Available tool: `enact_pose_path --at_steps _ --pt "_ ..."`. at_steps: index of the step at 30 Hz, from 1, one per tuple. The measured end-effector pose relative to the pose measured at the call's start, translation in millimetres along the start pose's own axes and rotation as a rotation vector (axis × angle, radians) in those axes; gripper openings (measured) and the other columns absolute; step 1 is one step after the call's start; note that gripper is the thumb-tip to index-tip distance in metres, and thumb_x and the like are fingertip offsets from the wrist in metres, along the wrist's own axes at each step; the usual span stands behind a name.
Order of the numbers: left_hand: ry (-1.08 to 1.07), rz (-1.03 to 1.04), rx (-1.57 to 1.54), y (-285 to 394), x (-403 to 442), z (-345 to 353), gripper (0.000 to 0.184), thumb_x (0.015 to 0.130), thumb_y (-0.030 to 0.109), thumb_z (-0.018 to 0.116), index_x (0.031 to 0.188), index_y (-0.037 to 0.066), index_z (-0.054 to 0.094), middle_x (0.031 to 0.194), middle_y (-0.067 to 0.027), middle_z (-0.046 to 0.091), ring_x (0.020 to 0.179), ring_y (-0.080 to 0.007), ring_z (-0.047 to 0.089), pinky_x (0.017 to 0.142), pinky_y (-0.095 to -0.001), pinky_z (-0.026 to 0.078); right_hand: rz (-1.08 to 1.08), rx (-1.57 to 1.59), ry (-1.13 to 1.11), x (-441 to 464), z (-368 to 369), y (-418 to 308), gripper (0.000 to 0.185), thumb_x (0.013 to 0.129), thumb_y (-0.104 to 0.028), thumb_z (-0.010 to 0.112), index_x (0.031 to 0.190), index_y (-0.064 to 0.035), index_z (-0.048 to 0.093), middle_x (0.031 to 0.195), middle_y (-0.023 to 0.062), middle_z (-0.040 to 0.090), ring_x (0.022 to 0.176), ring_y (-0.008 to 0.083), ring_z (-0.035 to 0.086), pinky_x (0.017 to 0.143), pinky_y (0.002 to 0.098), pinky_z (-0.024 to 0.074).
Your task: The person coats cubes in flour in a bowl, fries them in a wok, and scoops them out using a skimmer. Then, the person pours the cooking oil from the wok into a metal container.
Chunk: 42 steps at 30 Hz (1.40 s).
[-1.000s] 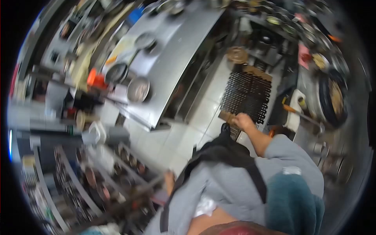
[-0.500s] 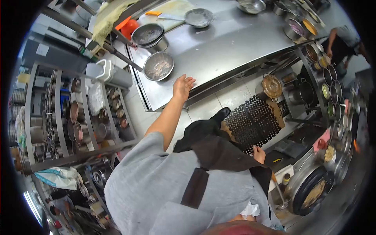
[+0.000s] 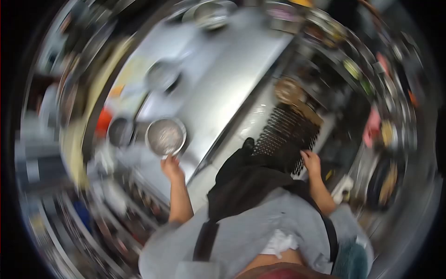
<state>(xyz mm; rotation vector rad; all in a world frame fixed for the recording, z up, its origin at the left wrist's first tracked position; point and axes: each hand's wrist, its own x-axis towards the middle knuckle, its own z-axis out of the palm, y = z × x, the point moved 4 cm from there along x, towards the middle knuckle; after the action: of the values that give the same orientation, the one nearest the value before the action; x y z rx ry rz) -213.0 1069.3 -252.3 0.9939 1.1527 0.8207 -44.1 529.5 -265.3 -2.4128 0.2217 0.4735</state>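
Observation:
At the near left part of the steel table [image 3: 218, 88] is a round metal bowl [image 3: 165, 135] with pale, wet-looking contents. My left hand [image 3: 173, 168] is at its near rim, the fingers closed on the edge. Whether the bowl rests on the table or is slightly raised, I cannot tell. My right hand [image 3: 311, 162] hangs over the floor by my dark apron, fingers loosely bent and apart, with nothing visible in it. Beside the bowl, to its left, stands a dark round pan [image 3: 121, 131]. Farther up the table lies another round pan [image 3: 162, 76].
The view is smeared by motion. A perforated black mat [image 3: 283, 132] covers the floor ahead, with a round brown lid [image 3: 289, 90] beyond it. On the right is a large black wok [image 3: 384, 183]. Metal shelving [image 3: 74, 223] with pots stands at left.
The view has turned, and I am closer to the table's left end. My left hand has gone from open above the table edge to the bowl's rim. More of my right arm shows.

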Motion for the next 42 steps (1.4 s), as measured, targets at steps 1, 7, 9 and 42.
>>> enact_pose_path --at_steps 1,7,9,42 --pt "-0.162 0.042 0.000 2.6 14.3 19.5 0.012 0.076 0.004 0.058 0.076 0.007 0.047 0.071 -0.0032 0.051 0.061 -0.0142 0.052 0.050 -0.0243 0.039 -0.146 0.047 0.097 7.9 13.1 12.2 0.029 0.081 -0.029 0.059 0.088 -0.0012 0.064 0.073 0.0181 0.062 0.066 0.0290 0.061 0.061 0.0358 0.0458" --pt "-0.571 0.250 0.303 35.3 198.1 180.3 0.027 0.083 0.014 0.054 0.105 -0.002 0.058 0.099 -0.0134 0.062 0.093 -0.0220 0.058 0.081 -0.0326 0.046 0.159 -0.035 0.058 -0.2 38.3 50.6 0.034 0.079 -0.034 0.057 0.087 -0.0024 0.065 0.089 0.0178 0.063 0.089 0.0336 0.059 0.081 0.0412 0.0455" --pt "-0.540 1.290 1.114 74.6 137.4 226.4 0.034 0.089 0.024 0.052 0.103 -0.005 0.059 0.091 -0.0181 0.065 0.082 -0.0288 0.063 0.073 -0.0335 0.050 0.287 0.070 0.219 -15.7 34.9 80.2 0.033 0.078 -0.034 0.058 0.086 -0.0024 0.065 0.092 0.0175 0.063 0.090 0.0345 0.058 0.082 0.0418 0.0452" --pt "-1.876 -0.167 1.921 -222.1 -73.7 447.4 0.019 0.079 0.025 0.050 0.088 0.011 0.058 0.080 -0.0073 0.059 0.074 -0.0220 0.058 0.061 -0.0342 0.045 1.520 0.638 0.515 16.0 119.4 341.5 0.036 0.073 -0.030 0.066 0.091 0.0005 0.061 0.077 0.0145 0.065 0.068 0.0255 0.065 0.062 0.0364 0.0527"
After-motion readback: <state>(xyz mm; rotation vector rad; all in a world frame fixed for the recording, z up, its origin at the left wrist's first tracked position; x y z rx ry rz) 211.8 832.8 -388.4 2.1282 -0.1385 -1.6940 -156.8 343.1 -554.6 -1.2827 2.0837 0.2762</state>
